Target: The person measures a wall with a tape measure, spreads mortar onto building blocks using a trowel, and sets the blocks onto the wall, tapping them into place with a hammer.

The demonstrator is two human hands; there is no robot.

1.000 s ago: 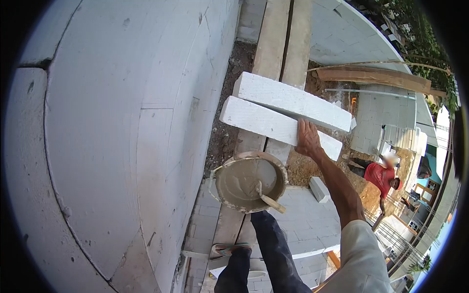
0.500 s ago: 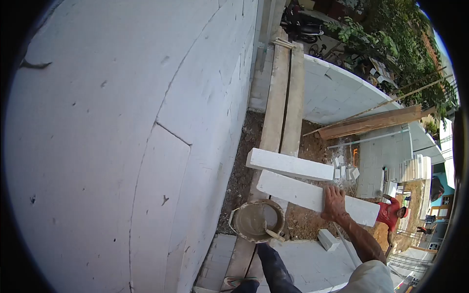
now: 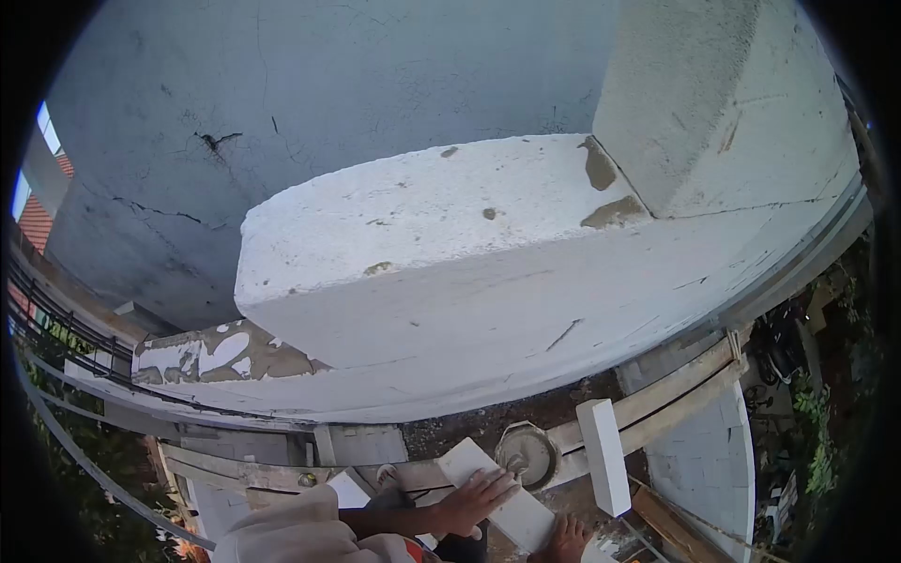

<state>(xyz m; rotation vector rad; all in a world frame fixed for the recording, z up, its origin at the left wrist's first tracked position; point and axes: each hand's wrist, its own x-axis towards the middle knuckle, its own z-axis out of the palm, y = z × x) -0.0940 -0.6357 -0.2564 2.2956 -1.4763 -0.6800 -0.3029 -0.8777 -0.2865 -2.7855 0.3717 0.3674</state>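
At the bottom of the head view is a white building block (image 3: 516,522), tilted, with my hands at it. My left hand (image 3: 477,501) lies across its broad face, fingers bent over the surface. Beside the block's lower right end is my right hand (image 3: 567,539), partly cut off by the frame edge, fingers against the block. Close beyond the block stands a bucket (image 3: 554,460) of grey mortar, with a tool handle in it. A second white block (image 3: 605,457) rests across the planks to the right.
Ahead rises a white block wall (image 3: 488,328), its top stepped, with a taller block (image 3: 727,103) at right. Patchy mortar (image 3: 282,358) covers the lower step at left. Scaffold planks (image 3: 671,402) run along below. A railing (image 3: 70,347) stands at far left.
My view has swung from along the wall to facing its top. My left hand has come into view on the white block, where earlier only my right hand showed.
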